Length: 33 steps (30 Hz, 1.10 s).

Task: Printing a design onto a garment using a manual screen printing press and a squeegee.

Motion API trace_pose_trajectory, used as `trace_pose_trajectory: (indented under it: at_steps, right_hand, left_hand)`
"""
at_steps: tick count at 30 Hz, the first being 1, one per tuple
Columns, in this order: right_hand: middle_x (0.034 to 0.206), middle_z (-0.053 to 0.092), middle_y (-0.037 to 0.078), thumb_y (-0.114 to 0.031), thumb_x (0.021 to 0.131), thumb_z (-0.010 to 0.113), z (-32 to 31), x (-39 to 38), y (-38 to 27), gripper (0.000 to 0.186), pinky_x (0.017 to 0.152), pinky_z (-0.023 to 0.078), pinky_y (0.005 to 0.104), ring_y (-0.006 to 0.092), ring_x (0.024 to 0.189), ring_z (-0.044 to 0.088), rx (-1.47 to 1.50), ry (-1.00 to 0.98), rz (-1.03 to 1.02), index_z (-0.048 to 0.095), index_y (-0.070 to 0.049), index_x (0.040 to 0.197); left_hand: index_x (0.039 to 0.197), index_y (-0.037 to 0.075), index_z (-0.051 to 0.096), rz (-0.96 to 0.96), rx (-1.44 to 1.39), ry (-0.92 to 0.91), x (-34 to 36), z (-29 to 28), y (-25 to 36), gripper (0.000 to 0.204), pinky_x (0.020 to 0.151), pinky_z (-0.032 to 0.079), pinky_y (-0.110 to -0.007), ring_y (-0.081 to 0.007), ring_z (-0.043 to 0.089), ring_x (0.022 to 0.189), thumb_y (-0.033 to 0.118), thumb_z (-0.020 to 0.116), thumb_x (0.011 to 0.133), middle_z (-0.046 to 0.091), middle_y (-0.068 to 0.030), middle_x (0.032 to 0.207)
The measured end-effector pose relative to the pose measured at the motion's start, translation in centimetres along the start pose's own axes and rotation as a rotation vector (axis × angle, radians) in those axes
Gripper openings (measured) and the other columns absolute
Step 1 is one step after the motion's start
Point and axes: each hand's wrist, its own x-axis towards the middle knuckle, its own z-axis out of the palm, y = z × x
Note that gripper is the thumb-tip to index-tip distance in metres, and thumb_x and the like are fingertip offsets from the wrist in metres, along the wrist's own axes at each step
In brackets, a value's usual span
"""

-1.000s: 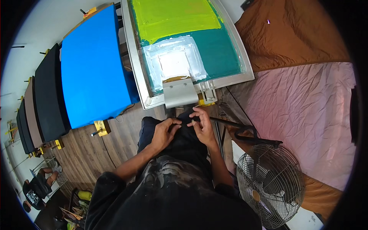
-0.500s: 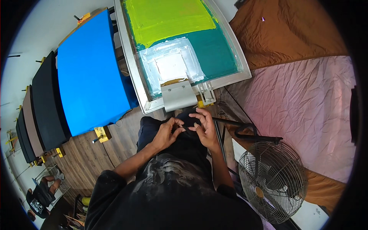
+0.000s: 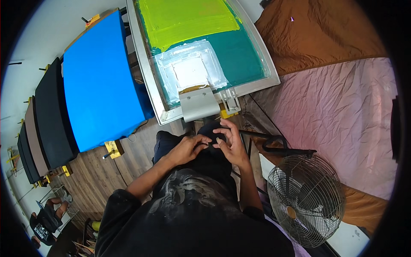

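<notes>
1. A worker in a dust-smudged black T-shirt (image 3: 192, 227) brings both hands together in front of dark trousers (image 3: 163, 143), fingertips nearly meeting.
2. The left hand (image 3: 188, 149) draws thumb and fingers close; from where I stand, I cannot tell whether anything thin is pinched between them.
3. The right hand (image 3: 232, 149) faces it, upper fingers curved and spread, thumb near a lower finger; whether it grips anything, I cannot tell.
4. Just beyond the hands sits a screen-printing frame (image 3: 257, 89), its near edge fitted with a bent metal plate (image 3: 200, 105) and, beside that, a slotted bracket (image 3: 231, 102).
5. Inside the frame, a lime-yellow panel (image 3: 188, 17) borders teal mesh (image 3: 239, 60), with a whitish square (image 3: 189, 73) behind the plate.
6. At left, a bright blue fabric-covered pallet (image 3: 100, 85) leads a row of black and brown ones over a wood-plank floor (image 3: 96, 175).
7. At right, a wire-caged fan (image 3: 306, 201) stands near brown fabric (image 3: 317, 34) and wrinkled pink fabric (image 3: 334, 111).
8. Far left, another person (image 3: 45, 220) appears in dark clothing.
</notes>
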Motion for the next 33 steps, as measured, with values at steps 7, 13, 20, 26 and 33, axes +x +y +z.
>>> trace_pose_trajectory:
  at_steps: [7, 13, 20, 26, 33]
  right_hand:
    - [0.136, 0.032, 0.014, 0.013, 0.085, 0.048, -0.2, -0.2, -0.8, 0.07, 0.083, 0.056, 0.0329, 0.023, 0.121, 0.049, -0.064, -0.043, -0.002, 0.021, -0.009, 0.146]
    - [0.136, 0.032, 0.013, 0.011, 0.085, 0.05, -0.5, -0.4, -1.1, 0.073, 0.086, 0.055, 0.0382, 0.0257, 0.124, 0.047, 0.133, 0.015, 0.068, 0.02, -0.012, 0.147]
    - [0.135, 0.032, 0.013, 0.009, 0.086, 0.052, -1.1, -0.4, -1.3, 0.072, 0.086, 0.055, 0.0401, 0.0256, 0.124, 0.046, 0.349, 0.064, 0.127, 0.021, -0.01, 0.147]
    - [0.126, 0.036, 0.015, 0.013, 0.08, 0.053, 0.4, -0.3, -1.4, 0.069, 0.08, 0.055, 0.0291, 0.0237, 0.112, 0.053, -0.495, -0.004, -0.179, 0.032, -0.007, 0.142]
    - [0.126, 0.039, 0.011, 0.008, 0.086, 0.055, 1.5, -1.0, -0.9, 0.058, 0.083, 0.053, 0.0297, 0.0211, 0.113, 0.054, 0.038, 0.149, 0.186, 0.037, -0.008, 0.139]
  left_hand:
    - [0.11, 0.002, 0.057, 0.029, 0.326, -0.031, 0.2, 0.7, 1.1, 0.025, 0.076, 0.053, -0.043, -0.0398, 0.064, 0.087, 0.006, 0.061, 0.086, 0.065, -0.0215, 0.093]
    - [0.112, 0.002, 0.057, 0.054, 0.37, -0.012, 0.3, 1.2, 0.3, 0.032, 0.076, 0.053, -0.042, -0.0374, 0.064, 0.086, 0.005, 0.063, 0.081, 0.064, -0.0193, 0.095]
    - [0.108, -0.003, 0.058, -0.102, 0.072, 0.03, 1.1, 0.9, 1.0, 0.033, 0.07, 0.054, -0.035, -0.0289, 0.068, 0.074, 0.004, 0.064, 0.077, 0.066, -0.0163, 0.079]
    - [0.11, -0.003, 0.059, -0.152, 0.03, 0.062, 1.1, 1.5, -0.5, 0.035, 0.071, 0.054, -0.032, -0.0238, 0.068, 0.074, 0.005, 0.066, 0.076, 0.066, -0.0147, 0.08]
    - [0.116, -0.001, 0.055, 0.013, 0.305, 0.053, 0.5, 2.3, -1.0, 0.037, 0.079, 0.052, -0.044, -0.0401, 0.062, 0.095, 0.002, 0.06, 0.079, 0.063, -0.0228, 0.1]
